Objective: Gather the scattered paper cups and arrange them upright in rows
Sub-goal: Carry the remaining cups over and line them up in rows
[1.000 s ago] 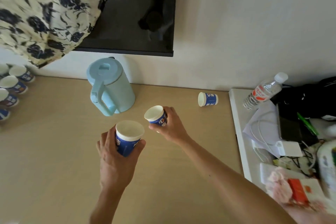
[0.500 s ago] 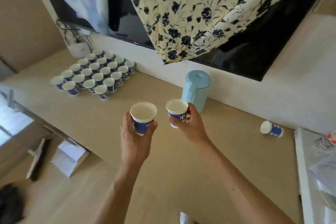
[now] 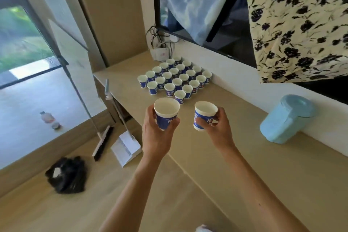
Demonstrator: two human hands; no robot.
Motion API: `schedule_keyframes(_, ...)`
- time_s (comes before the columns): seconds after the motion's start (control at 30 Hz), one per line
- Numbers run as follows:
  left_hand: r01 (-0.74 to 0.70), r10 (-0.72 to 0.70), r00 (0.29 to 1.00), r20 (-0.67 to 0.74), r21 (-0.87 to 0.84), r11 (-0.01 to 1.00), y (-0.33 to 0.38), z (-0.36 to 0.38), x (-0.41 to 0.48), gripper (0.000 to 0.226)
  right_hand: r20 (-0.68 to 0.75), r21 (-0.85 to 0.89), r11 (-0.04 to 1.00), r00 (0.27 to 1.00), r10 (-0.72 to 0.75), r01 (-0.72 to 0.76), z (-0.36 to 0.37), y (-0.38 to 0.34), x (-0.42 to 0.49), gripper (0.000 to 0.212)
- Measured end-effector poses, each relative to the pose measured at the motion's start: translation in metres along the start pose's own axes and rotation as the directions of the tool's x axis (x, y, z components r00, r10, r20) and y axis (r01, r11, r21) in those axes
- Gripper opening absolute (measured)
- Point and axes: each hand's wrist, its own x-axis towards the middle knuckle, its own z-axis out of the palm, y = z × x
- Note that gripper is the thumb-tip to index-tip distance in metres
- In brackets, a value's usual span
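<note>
My left hand (image 3: 156, 135) grips a blue-and-white paper cup (image 3: 166, 112) upright, held above the counter's front edge. My right hand (image 3: 218, 130) holds a second paper cup (image 3: 204, 115), tilted slightly left, over the wooden counter (image 3: 244, 156). Just beyond both hands, several upright paper cups stand in diagonal rows (image 3: 177, 79) on the counter near the wall. The nearest cup of that block (image 3: 179, 96) is a short way past my fingers.
A light blue lidded jug (image 3: 288, 118) stands on the counter at the right by the wall. A white box with cables (image 3: 162, 53) sits behind the rows. A dustpan (image 3: 126, 149), a broom (image 3: 102, 143) and a black bag (image 3: 66, 174) lie on the floor at the left.
The view has swung left, bringing the rows of cups close in front of me. Both hands have carried their cups toward the rows. The cup lying on its side at the right is out of view.
</note>
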Motion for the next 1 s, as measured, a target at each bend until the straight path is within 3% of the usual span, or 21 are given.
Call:
schedule_keyframes(0.4, 0.078, -0.078, 0.997, 0.003, 0.074, 0.994, -0.073, -0.04, 0.136, 0.058, 0.036, 0.1, 0.992, 0.997, 0.07, -0.073, 0.14, 0.043, 0.098, 0.08)
schedule_keyframes(0.7, 0.117, -0.135, 0.983, 0.123, 0.144, 0.983, -0.106, -0.034, 0.239, 0.056, 0.007, 0.178, 0.965, 0.981, 0.192, -0.19, 0.203, 0.068, 0.167, 0.07)
schedule_keyframes(1.0, 0.146, -0.174, 0.938, 0.3, 0.112, 0.983, -0.169, -0.021, 0.298, 0.054, -0.106, 0.066, 0.961, 0.956, 0.273, -0.267, 0.247, 0.102, 0.182, 0.065)
